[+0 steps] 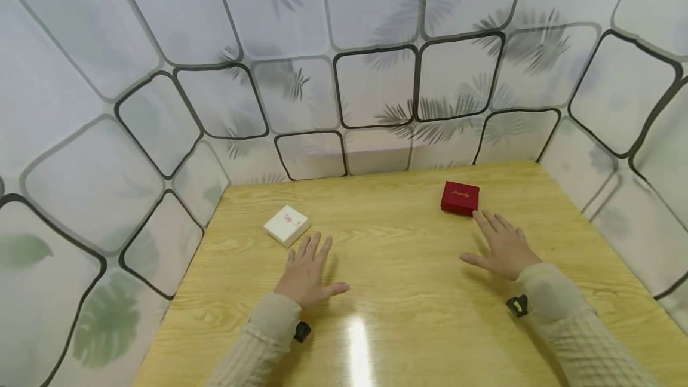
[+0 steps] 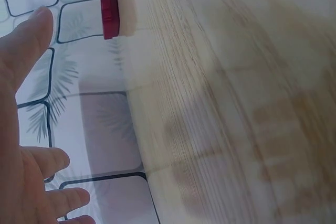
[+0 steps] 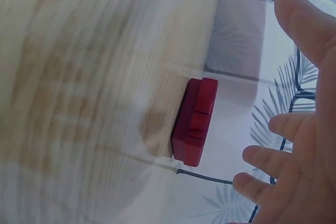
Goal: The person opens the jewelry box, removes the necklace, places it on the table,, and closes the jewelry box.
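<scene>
My left hand hovers over the left half of the table, fingers spread and holding nothing. Just beyond its fingertips lies a small white box with red lettering on its lid. On the right, my right hand is also spread and holds nothing. Its fingertips come near a small dark red box with gold lettering, at the back right. From the right wrist view, that red box shows a bow on its side, and a gap separates it from the fingers.
Both boxes lie on a light wood-grain table. Behind it and along both sides hangs a pale curtain with dark outlines and leaf prints. A bright light reflection shows on the tabletop near the front.
</scene>
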The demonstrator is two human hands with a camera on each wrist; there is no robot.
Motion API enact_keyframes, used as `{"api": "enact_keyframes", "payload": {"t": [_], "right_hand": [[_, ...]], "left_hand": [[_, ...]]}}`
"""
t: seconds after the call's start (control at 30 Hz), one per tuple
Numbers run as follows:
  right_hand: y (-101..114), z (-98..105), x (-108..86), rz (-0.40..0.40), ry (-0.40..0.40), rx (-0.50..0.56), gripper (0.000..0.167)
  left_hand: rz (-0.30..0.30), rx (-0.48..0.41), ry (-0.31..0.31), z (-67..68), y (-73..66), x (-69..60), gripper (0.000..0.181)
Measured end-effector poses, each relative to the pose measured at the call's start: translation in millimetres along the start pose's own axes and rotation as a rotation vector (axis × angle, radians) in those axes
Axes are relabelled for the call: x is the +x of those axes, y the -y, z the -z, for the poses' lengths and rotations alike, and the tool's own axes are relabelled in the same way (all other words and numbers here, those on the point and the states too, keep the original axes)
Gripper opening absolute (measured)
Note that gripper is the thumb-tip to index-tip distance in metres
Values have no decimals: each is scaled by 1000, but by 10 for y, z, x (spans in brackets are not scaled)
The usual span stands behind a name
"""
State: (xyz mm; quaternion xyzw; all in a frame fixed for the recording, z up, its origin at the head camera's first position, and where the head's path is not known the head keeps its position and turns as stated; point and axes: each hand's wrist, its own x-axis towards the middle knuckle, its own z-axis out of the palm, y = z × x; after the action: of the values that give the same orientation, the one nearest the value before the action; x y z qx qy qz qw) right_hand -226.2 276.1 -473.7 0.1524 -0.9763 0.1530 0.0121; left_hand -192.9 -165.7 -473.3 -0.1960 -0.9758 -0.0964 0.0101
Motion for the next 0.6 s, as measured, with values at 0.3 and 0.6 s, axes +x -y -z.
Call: {"api": "enact_keyframes", "payload": {"t": [0.3,0.6], "right_hand": [[-43,-42,135,3,-22,14,107],[-50,1,277,15,-41,25,104]], "left_hand": [[-45,-39,7,-64,-133,88,107],[-84,-8,19,-71,-324,230,107]]}}
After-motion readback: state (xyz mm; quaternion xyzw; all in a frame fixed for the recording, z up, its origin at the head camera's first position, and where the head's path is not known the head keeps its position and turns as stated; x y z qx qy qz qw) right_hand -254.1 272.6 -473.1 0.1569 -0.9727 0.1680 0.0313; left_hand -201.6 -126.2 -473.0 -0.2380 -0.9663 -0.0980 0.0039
